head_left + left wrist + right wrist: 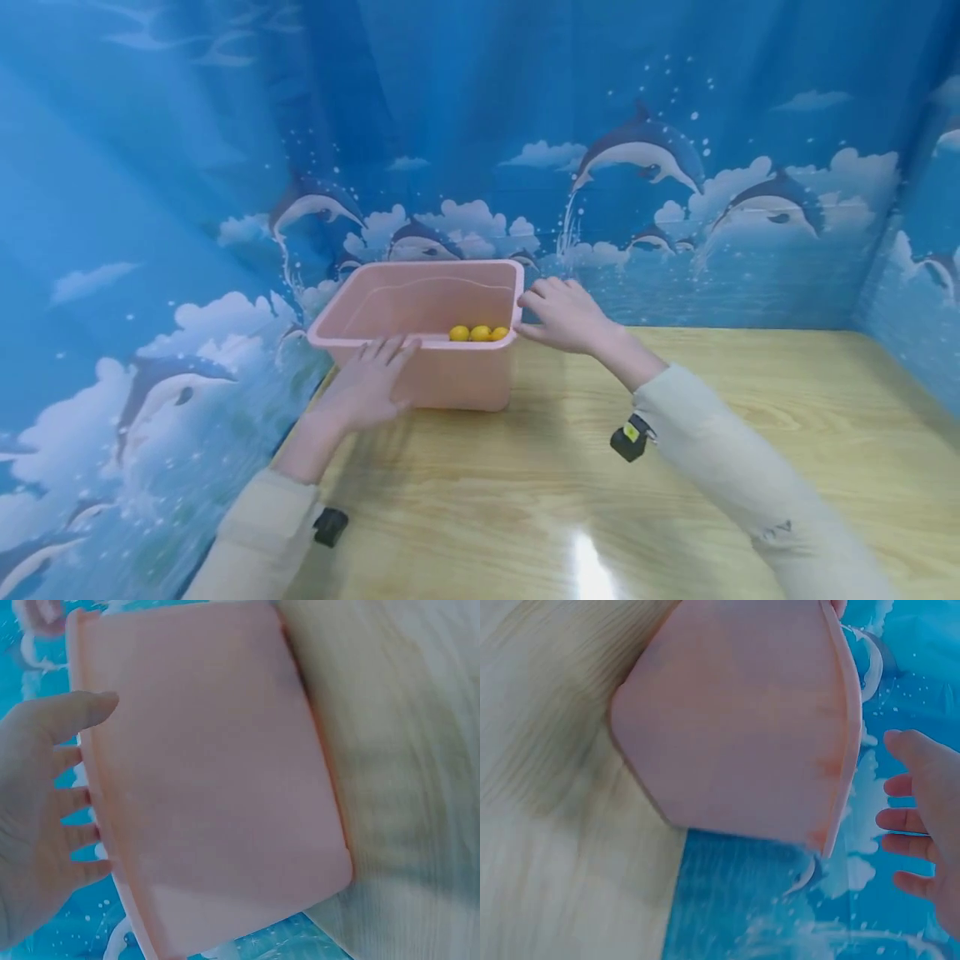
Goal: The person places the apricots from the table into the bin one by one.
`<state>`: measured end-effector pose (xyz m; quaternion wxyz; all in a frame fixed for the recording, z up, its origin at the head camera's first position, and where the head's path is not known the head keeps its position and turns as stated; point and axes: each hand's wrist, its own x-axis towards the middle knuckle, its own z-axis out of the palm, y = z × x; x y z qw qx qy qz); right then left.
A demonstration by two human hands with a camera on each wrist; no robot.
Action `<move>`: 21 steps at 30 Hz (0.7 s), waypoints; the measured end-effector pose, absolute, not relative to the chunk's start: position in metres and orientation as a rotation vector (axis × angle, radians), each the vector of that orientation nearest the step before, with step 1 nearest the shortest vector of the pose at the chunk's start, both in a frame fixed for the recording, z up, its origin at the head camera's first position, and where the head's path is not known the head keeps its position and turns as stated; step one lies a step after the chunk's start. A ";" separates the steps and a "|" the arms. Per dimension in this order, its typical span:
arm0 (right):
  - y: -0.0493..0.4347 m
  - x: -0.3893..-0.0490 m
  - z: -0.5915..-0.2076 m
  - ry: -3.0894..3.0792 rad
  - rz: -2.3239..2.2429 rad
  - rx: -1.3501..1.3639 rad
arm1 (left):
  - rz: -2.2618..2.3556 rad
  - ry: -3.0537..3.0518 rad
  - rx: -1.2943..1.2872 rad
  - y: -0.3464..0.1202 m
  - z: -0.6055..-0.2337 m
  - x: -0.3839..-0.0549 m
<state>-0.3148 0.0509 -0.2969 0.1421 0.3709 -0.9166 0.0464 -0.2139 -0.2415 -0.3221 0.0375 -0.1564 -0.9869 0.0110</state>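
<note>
A pink plastic bin (457,375) stands upright on the wooden table. Inside, near its right end, several small round yellow things (481,333) show above the front rim. My left hand (363,392) is at the front rim, its fingers spread and reaching to the edge; in the left wrist view the thumb (90,711) lies across the outer wall. Whether it touches the bin, I cannot tell. My right hand (564,315) is beside the right rim, fingers loosely bent. In the right wrist view, a gap separates this hand (934,817) from the bin (735,727), and nothing is held.
The wooden table (720,417) extends to the right and toward me. A blue curtain printed with dolphins (450,125) hangs behind the bin and along the left side. Both sleeves carry a small black device at the wrist.
</note>
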 end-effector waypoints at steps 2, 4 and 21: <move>0.064 -0.311 -0.303 -2.651 0.168 1.065 | -0.013 -2.991 -0.486 -0.243 -0.319 -0.215; 0.077 -0.306 -0.310 -2.661 0.192 1.055 | -0.058 -2.953 -0.482 -0.245 -0.316 -0.216; 0.181 -0.271 -0.355 -2.696 0.312 0.928 | -0.147 -2.460 -0.581 -0.205 -0.326 -0.220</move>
